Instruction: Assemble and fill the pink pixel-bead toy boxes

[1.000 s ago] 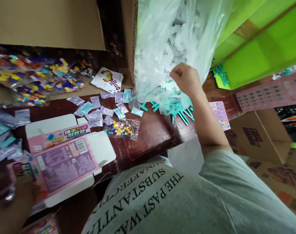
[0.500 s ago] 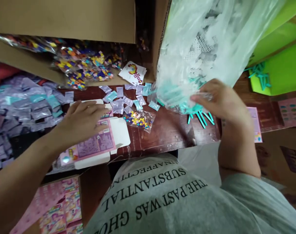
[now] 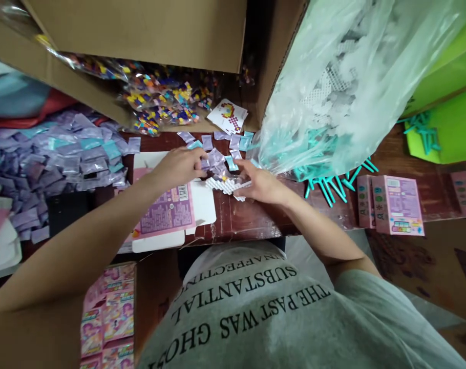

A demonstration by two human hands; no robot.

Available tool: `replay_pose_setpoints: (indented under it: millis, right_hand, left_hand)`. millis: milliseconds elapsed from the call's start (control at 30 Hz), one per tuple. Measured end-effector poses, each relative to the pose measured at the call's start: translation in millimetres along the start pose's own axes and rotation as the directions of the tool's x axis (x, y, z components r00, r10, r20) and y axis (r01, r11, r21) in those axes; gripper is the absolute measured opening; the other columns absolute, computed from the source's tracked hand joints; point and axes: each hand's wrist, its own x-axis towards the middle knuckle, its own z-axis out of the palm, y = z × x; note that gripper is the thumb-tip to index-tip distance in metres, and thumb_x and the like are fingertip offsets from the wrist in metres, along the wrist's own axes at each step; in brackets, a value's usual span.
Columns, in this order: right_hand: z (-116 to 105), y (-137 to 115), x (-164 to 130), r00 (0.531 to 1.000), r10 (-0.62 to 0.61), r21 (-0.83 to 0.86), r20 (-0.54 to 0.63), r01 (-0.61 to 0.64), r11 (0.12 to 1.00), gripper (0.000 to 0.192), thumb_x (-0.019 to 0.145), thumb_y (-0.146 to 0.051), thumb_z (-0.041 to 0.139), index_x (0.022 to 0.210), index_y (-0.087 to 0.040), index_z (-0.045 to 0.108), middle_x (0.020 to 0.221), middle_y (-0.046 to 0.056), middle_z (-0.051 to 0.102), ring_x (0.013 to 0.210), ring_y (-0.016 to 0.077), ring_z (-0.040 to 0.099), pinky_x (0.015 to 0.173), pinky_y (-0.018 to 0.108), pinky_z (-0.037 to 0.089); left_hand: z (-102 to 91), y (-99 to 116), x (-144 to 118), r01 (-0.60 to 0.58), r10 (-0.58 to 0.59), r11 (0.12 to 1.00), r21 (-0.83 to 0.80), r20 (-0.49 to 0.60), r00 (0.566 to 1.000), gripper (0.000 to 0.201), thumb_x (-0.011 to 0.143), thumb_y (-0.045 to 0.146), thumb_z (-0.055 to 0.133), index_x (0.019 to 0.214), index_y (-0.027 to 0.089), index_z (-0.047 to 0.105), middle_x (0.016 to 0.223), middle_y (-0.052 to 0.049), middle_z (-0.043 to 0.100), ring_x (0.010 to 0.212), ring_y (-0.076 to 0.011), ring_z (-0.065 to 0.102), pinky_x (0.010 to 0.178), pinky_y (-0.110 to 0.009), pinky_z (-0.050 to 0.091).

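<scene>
My left hand (image 3: 181,165) reaches over a flat pink carton (image 3: 167,210) on the dark red table and pinches a small lilac sachet (image 3: 214,160) from a loose scatter of lilac and teal sachets. My right hand (image 3: 260,185) lies just right of it, fingers closed on a white pegboard piece (image 3: 222,184) that rests over a small bag of coloured beads. Behind my right hand slumps a large clear plastic bag (image 3: 333,97) holding white pegboards and teal plastic tweezers (image 3: 325,184), some spilling onto the table.
A heap of lilac sachets (image 3: 52,159) fills the left. Bags of coloured beads (image 3: 164,102) sit in a cardboard box at the back, beside a pattern card (image 3: 232,117). Two folded pink boxes (image 3: 390,205) stand at right; a green box (image 3: 448,118) behind them. More pink cartons (image 3: 108,318) lie below.
My right hand left the clear bag and came down to the table centre with a white pegboard. My left hand slid right from the pink carton to the sachets. The view shifted left.
</scene>
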Motion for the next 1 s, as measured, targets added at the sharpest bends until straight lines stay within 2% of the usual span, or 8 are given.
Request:
replay_pose_setpoints:
  millis: [100,200,367,500,567,667,833,1000]
  right_hand:
    - [-16.8,13.9,10.3,0.975,-0.218,0.222,0.047,0.202,0.954,0.041,0.086,-0.037,0.092,0.120,-0.021,0.077,0.117,0.005,0.080,0.111,0.0238,0.072,0.105,0.041,0.057]
    - [-18.8,17.4,25.6,0.939,-0.342,0.338,-0.026,0.330,0.881,0.043,0.080,-0.039,0.095,0.113,-0.022,0.073,0.125,0.005,0.077,0.121,0.0229,0.068,0.112,0.042,0.055]
    - [-15.7,17.6,24.6,0.960,-0.253,0.611,0.120,0.130,0.781,0.050,0.078,-0.037,0.098,0.116,-0.022,0.068,0.109,0.001,0.078,0.102,0.0166,0.072,0.097,0.034,0.063]
    - [-17.9,21.6,8.7,0.982,-0.111,0.701,0.154,-0.029,0.713,0.049,0.075,-0.033,0.102,0.112,-0.022,0.072,0.101,-0.003,0.080,0.091,0.0122,0.073,0.086,0.025,0.062]
    - [-11.4,22.1,6.7,0.975,-0.082,0.757,0.207,-0.106,0.645,0.050,0.072,-0.033,0.104,0.110,-0.022,0.073,0.100,-0.003,0.081,0.088,0.0111,0.074,0.084,0.023,0.062]
    - [7.3,21.3,13.2,0.955,-0.092,0.805,0.283,-0.184,0.564,0.053,0.068,-0.033,0.105,0.108,-0.021,0.073,0.098,-0.003,0.083,0.086,0.0112,0.076,0.084,0.023,0.063]
    - [9.3,18.8,17.4,0.966,-0.075,0.685,0.248,-0.120,0.719,0.053,0.073,-0.028,0.099,0.116,-0.022,0.069,0.097,-0.003,0.080,0.083,0.0122,0.073,0.080,0.026,0.063]
    - [-56.1,-5.7,-5.8,0.962,-0.144,0.266,0.232,0.079,0.961,0.041,0.081,-0.026,0.092,0.119,-0.022,0.075,0.110,0.001,0.082,0.095,0.0176,0.074,0.085,0.031,0.062]
  left_hand:
    - [-2.6,8.7,-7.5,-0.062,0.063,0.979,-0.196,-0.004,0.998,0.051,0.088,0.032,0.070,0.139,0.023,0.074,0.107,-0.005,0.085,0.097,-0.0271,0.078,0.091,-0.037,0.057]
    - [-3.6,20.8,-14.6,-0.137,0.138,0.931,-0.338,-0.021,0.990,0.056,0.080,0.036,0.075,0.135,0.024,0.075,0.124,-0.006,0.085,0.112,-0.0288,0.080,0.099,-0.038,0.059]
    - [1.8,4.8,-44.8,-0.110,0.142,0.765,-0.635,0.001,0.990,0.075,0.088,0.049,0.071,0.156,0.020,0.060,0.146,-0.017,0.078,0.135,-0.0337,0.075,0.115,-0.050,0.060]
    - [15.1,-51.2,-98.6,-0.120,0.134,0.978,-0.168,0.073,0.988,0.123,0.071,0.047,0.089,0.177,0.018,0.033,0.182,-0.027,0.040,0.171,-0.0489,0.037,0.135,-0.075,0.031]
    - [24.9,-72.7,-122.3,-0.102,0.084,0.982,0.162,0.111,0.990,0.132,0.058,0.037,0.095,0.175,0.014,0.037,0.187,-0.030,0.026,0.175,-0.0571,0.019,0.136,-0.085,0.011]
    - [36.2,-75.5,-141.9,-0.131,0.100,0.920,0.368,0.103,0.990,0.117,0.062,0.032,0.091,0.168,0.009,0.045,0.182,-0.034,0.033,0.172,-0.0580,0.026,0.136,-0.083,0.005]
    - [42.0,-32.1,-151.9,-0.152,0.200,0.940,0.305,-0.132,0.971,0.117,0.073,0.044,0.084,0.170,0.002,0.033,0.173,-0.037,0.036,0.156,-0.0615,0.042,0.135,-0.079,0.025]
    - [52.5,7.3,-156.5,-0.202,0.283,0.933,0.298,-0.261,0.923,0.110,0.083,0.047,0.079,0.171,0.011,0.025,0.170,-0.038,0.033,0.156,-0.0643,0.041,0.131,-0.081,0.033]
